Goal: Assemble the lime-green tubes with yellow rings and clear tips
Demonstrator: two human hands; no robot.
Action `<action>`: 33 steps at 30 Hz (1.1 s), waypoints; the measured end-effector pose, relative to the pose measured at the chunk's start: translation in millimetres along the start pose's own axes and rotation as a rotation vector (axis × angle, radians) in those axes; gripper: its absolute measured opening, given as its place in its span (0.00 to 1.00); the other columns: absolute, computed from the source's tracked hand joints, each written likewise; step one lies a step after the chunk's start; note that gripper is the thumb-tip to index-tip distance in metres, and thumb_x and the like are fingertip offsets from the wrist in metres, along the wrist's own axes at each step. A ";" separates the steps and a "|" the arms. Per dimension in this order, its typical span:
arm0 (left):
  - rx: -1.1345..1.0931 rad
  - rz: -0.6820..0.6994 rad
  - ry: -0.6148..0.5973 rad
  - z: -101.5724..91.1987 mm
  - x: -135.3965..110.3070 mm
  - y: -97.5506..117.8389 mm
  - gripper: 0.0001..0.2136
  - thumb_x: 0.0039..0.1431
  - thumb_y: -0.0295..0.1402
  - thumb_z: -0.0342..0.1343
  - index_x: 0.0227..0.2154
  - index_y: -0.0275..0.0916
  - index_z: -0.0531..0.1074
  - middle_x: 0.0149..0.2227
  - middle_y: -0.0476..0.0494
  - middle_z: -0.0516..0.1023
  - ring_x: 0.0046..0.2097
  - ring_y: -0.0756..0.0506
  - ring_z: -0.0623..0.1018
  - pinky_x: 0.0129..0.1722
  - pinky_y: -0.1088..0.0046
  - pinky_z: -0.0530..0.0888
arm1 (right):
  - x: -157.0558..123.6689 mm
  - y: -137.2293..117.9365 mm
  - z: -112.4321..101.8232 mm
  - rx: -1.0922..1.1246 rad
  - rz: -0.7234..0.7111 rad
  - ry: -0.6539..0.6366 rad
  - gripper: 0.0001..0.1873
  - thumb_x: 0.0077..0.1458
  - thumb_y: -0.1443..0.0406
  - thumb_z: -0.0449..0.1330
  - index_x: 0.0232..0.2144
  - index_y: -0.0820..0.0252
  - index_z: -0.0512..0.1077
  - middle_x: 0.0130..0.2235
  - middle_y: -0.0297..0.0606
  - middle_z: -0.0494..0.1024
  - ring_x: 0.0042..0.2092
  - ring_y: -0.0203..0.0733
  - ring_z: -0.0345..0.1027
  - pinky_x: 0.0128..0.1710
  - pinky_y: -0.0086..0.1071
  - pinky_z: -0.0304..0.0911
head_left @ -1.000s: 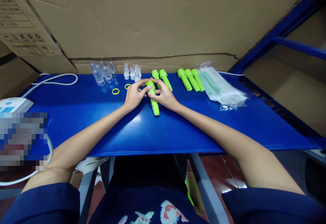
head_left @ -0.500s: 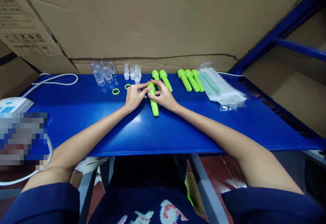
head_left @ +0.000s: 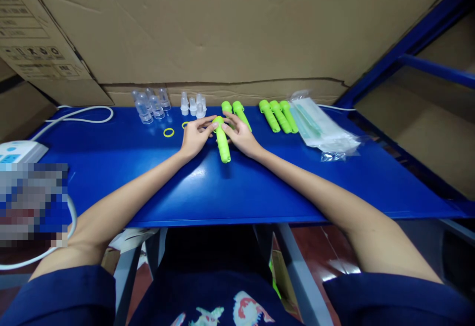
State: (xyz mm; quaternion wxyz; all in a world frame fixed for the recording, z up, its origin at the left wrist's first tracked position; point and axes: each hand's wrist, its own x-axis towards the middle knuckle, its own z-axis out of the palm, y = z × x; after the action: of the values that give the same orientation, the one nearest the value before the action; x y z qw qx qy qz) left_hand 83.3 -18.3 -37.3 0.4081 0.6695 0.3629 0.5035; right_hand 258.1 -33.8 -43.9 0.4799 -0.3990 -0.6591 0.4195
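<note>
Between my two hands is a lime-green, flashlight-shaped tube (head_left: 223,149), its narrow end pointing toward me. My left hand (head_left: 196,138) pinches it near the wide head from the left. From the other side my right hand (head_left: 241,135) grips the same head, thumb on top; some fingertips are hidden behind it. Two similar green tubes (head_left: 241,114) lie just beyond my hands, partly covered by them. A yellow ring (head_left: 168,132) rests left of my left hand, and a second yellow ring (head_left: 184,125) is partly hidden by that hand.
Several clear plastic caps (head_left: 144,111) and smaller translucent nozzles (head_left: 199,110) stand along the back of the blue table (head_left: 278,187). More green tubes (head_left: 276,118) lie right, beside a plastic-wrapped packet (head_left: 322,125). A white power strip (head_left: 20,153) and cable are at left; cardboard (head_left: 222,29) walls the back.
The green tube's near end has risen slightly and moved away from me, and it looks more tilted. Both hands have shifted their fingers a little around its head.
</note>
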 end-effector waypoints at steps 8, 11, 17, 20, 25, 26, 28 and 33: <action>0.009 0.002 -0.009 -1.8 -0.9 -0.3 0.30 0.56 0.51 0.63 0.52 0.31 0.76 0.47 0.32 0.83 0.38 0.43 0.84 0.40 0.67 0.81 | -0.2 2.9 -4.3 0.115 0.074 -0.074 0.40 0.53 0.39 0.62 0.60 0.53 0.64 0.61 0.48 0.72 0.46 0.49 0.79 0.39 0.44 0.80; 0.005 0.005 -0.036 2.5 -2.7 2.0 0.29 0.58 0.52 0.60 0.54 0.33 0.74 0.49 0.32 0.82 0.38 0.44 0.84 0.39 0.67 0.82 | 1.7 5.2 -5.1 0.079 0.047 -0.032 0.40 0.51 0.39 0.63 0.59 0.52 0.65 0.62 0.47 0.70 0.48 0.51 0.77 0.36 0.42 0.81; 0.069 0.008 -0.120 13.6 -12.5 6.6 0.36 0.55 0.48 0.65 0.64 0.44 0.61 0.65 0.31 0.66 0.36 0.47 0.82 0.37 0.67 0.82 | 7.6 13.5 -6.4 -0.033 -0.106 0.085 0.40 0.50 0.37 0.62 0.56 0.54 0.66 0.60 0.48 0.71 0.61 0.54 0.67 0.50 0.45 0.77; 0.103 0.065 -0.158 13.8 -16.2 8.1 0.40 0.51 0.41 0.69 0.65 0.44 0.59 0.68 0.30 0.62 0.38 0.45 0.82 0.37 0.66 0.83 | 6.4 11.9 -5.0 -0.045 -0.123 0.111 0.41 0.47 0.37 0.64 0.54 0.55 0.67 0.57 0.48 0.72 0.55 0.52 0.73 0.51 0.44 0.76; 0.075 0.102 -0.144 13.5 -16.9 10.0 0.34 0.54 0.36 0.65 0.63 0.45 0.60 0.65 0.32 0.65 0.27 0.54 0.78 0.24 0.75 0.79 | 2.1 2.0 -4.2 -0.093 -0.101 0.129 0.40 0.45 0.38 0.67 0.51 0.54 0.68 0.54 0.46 0.74 0.32 0.41 0.76 0.29 0.38 0.76; 0.075 0.111 -0.134 14.0 -16.8 10.3 0.33 0.55 0.35 0.64 0.63 0.45 0.60 0.64 0.33 0.65 0.26 0.55 0.77 0.22 0.76 0.78 | 1.8 0.3 -4.7 -0.119 -0.122 0.150 0.39 0.45 0.38 0.67 0.50 0.54 0.69 0.52 0.45 0.75 0.31 0.40 0.74 0.28 0.37 0.75; 0.078 0.126 -0.116 15.0 -16.9 11.1 0.32 0.54 0.33 0.63 0.62 0.45 0.60 0.64 0.33 0.66 0.25 0.56 0.76 0.20 0.79 0.76 | 1.7 -2.2 -6.3 -0.184 -0.173 0.197 0.38 0.44 0.39 0.68 0.48 0.56 0.70 0.48 0.44 0.78 0.29 0.38 0.71 0.30 0.37 0.73; 0.087 0.138 -0.081 16.2 -17.4 12.1 0.30 0.55 0.31 0.61 0.61 0.44 0.61 0.62 0.34 0.69 0.25 0.56 0.76 0.18 0.82 0.73 | 1.4 -2.1 -7.0 -0.299 -0.239 0.251 0.35 0.46 0.38 0.67 0.45 0.57 0.71 0.40 0.41 0.80 0.28 0.37 0.68 0.34 0.38 0.71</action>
State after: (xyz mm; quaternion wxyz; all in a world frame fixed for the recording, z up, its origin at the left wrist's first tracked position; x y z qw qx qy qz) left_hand 95.9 -41.7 -35.5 0.3573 0.7300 0.3204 0.4867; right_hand 264.2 -32.0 -40.2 0.5399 -0.4336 -0.6919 0.2044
